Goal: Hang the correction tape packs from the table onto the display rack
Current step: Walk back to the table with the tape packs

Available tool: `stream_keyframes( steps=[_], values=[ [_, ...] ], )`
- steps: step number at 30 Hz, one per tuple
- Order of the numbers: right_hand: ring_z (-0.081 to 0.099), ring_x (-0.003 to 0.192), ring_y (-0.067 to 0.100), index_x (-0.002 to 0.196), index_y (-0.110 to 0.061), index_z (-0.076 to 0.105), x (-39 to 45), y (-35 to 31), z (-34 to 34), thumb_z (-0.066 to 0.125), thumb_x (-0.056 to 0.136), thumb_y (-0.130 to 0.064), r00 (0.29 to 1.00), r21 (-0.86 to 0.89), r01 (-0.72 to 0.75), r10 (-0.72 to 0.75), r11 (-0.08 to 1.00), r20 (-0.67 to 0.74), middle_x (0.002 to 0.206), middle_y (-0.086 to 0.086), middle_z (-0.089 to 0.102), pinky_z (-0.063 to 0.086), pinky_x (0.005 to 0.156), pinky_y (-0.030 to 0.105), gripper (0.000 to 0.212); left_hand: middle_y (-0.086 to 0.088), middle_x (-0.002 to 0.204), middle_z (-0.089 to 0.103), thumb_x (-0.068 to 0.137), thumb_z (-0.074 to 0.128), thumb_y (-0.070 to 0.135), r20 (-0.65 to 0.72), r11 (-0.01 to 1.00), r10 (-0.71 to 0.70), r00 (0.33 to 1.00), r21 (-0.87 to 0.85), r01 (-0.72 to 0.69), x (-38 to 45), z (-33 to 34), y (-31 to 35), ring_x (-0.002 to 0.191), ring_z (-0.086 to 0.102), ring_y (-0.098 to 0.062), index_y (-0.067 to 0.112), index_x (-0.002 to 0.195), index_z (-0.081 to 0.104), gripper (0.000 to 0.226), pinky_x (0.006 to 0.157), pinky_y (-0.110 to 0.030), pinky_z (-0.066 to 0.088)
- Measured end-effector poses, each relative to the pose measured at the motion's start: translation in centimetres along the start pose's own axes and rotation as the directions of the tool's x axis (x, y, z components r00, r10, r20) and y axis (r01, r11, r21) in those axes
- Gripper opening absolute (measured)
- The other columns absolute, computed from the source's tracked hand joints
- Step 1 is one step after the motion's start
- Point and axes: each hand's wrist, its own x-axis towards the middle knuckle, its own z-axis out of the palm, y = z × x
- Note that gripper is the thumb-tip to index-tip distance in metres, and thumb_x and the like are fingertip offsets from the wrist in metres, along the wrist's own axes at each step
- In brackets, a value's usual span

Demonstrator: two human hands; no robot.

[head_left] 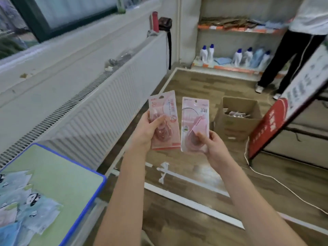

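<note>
Two pink packs, one pinched in my left hand (148,129), one in my right hand (212,142), above the floor; box (236,119) beyond, perhaps holding more; table (53,174) at left.

White radiator (99,110) runs along the left wall under a window sill (53,55). Open cardboard box (236,118) sits on the wood floor (195,86), some packets inside. Low shelf (230,68) at the back holds white bottles with blue caps (206,53). Another person's dark trousers (291,61) stand beside it. Red-and-white sign (291,110) leans at right. White cable (276,181) trails over the floor.
</note>
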Motion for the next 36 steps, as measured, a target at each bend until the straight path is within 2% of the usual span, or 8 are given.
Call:
stream_keyframes(
  steps=[2, 6, 9, 13, 20, 26, 31, 36],
  values=[
    [0.063, 0.105, 0.023, 0.12, -0.008, 0.055, -1.4, -1.6, -4.6, 0.068, 0.085, -0.023, 0.997, 0.008, 0.027, -0.026, 1.0, -0.075, 0.111, 0.008, 0.067, 0.046, 0.101, 0.046, 0.041, -0.003, 0.087, 0.069, 0.089, 0.064, 0.012, 0.062, 1.0, 0.002, 0.998, 0.026, -0.004, -0.4, 4.9, -0.4, 0.07, 0.07, -0.009, 0.009, 0.114, 0.057, 0.026, 0.06, -0.024, 0.054],
    [0.064, 0.097, 0.021, 0.119, -0.014, 0.058, -4.6, -4.3, -12.8, 0.066, 0.088, -0.025, 0.971, 0.013, 0.092, -0.086, 0.996, -0.224, 0.107, 0.005, 0.068, 0.051, 0.087, 0.039, 0.034, -0.01, 0.097, 0.073, 0.086, 0.068, 0.018, 0.218, 0.997, -0.02, 0.976, 0.073, 0.004, -0.7, 14.1, -1.0, 0.087, 0.072, -0.026, 0.013, 0.107, 0.062, 0.022, 0.076, -0.041, 0.057],
    [0.065, 0.088, 0.016, 0.111, -0.021, 0.061, -6.5, -5.7, -18.4, 0.067, 0.087, -0.029, 0.938, 0.012, 0.15, -0.138, 0.989, -0.318, 0.101, 0.001, 0.07, 0.05, 0.076, 0.029, 0.026, -0.007, 0.09, 0.074, 0.086, 0.067, 0.017, 0.322, 0.994, -0.025, 0.946, 0.109, -0.011, -0.6, 20.6, -1.1, 0.083, 0.072, -0.024, 0.016, 0.099, 0.064, 0.014, 0.069, -0.038, 0.059],
    [0.063, 0.089, 0.025, 0.105, -0.022, 0.063, -7.7, -7.1, -24.8, 0.07, 0.084, -0.036, 0.875, 0.002, 0.188, -0.167, 0.982, -0.455, 0.098, 0.01, 0.068, 0.047, 0.084, 0.04, 0.027, -0.004, 0.086, 0.075, 0.087, 0.067, 0.015, 0.455, 0.993, -0.046, 0.89, 0.12, -0.01, 0.0, 29.0, -1.6, 0.082, 0.071, -0.024, 0.014, 0.097, 0.065, 0.011, 0.072, -0.037, 0.059],
    [0.064, 0.077, 0.017, 0.099, -0.015, 0.061, -6.6, -11.1, -35.2, 0.066, 0.088, -0.019, 0.746, 0.032, 0.328, -0.237, 0.944, -0.623, 0.089, 0.004, 0.068, 0.049, 0.078, 0.03, 0.013, -0.011, 0.098, 0.073, 0.089, 0.065, 0.013, 0.639, 0.992, -0.077, 0.765, 0.125, -0.005, 2.4, 43.1, -2.4, 0.087, 0.071, -0.026, 0.008, 0.107, 0.065, 0.019, 0.078, -0.039, 0.059],
    [0.064, 0.09, 0.025, 0.101, -0.015, 0.061, -5.2, -15.4, -43.7, 0.069, 0.083, -0.019, 0.634, 0.05, 0.43, -0.262, 0.901, -0.728, 0.097, 0.008, 0.069, 0.048, 0.088, 0.042, 0.02, -0.009, 0.101, 0.074, 0.089, 0.066, 0.017, 0.762, 0.985, -0.094, 0.641, 0.164, -0.05, 4.4, 54.7, -2.4, 0.096, 0.07, -0.027, 0.015, 0.102, 0.067, 0.013, 0.088, -0.044, 0.055],
    [0.063, 0.098, 0.029, 0.107, -0.012, 0.059, -5.6, -17.4, -50.1, 0.066, 0.086, -0.018, 0.557, 0.064, 0.47, -0.24, 0.88, -0.795, 0.111, 0.015, 0.067, 0.047, 0.094, 0.045, 0.023, -0.009, 0.102, 0.074, 0.09, 0.064, 0.017, 0.814, 0.986, -0.103, 0.571, 0.158, -0.048, 4.6, 62.8, -3.4, 0.094, 0.071, -0.026, 0.014, 0.106, 0.067, 0.017, 0.083, -0.042, 0.055],
    [0.064, 0.099, 0.03, 0.113, -0.007, 0.058, -6.3, -19.0, -56.8, 0.065, 0.086, -0.015, 0.519, 0.06, 0.503, -0.246, 0.862, -0.819, 0.109, 0.015, 0.068, 0.048, 0.093, 0.045, 0.028, -0.009, 0.1, 0.074, 0.086, 0.067, 0.022, 0.834, 0.984, -0.138, 0.534, 0.179, -0.025, 4.1, 70.3, -4.8, 0.094, 0.07, -0.03, 0.014, 0.108, 0.065, 0.023, 0.087, -0.049, 0.054]
  ],
)
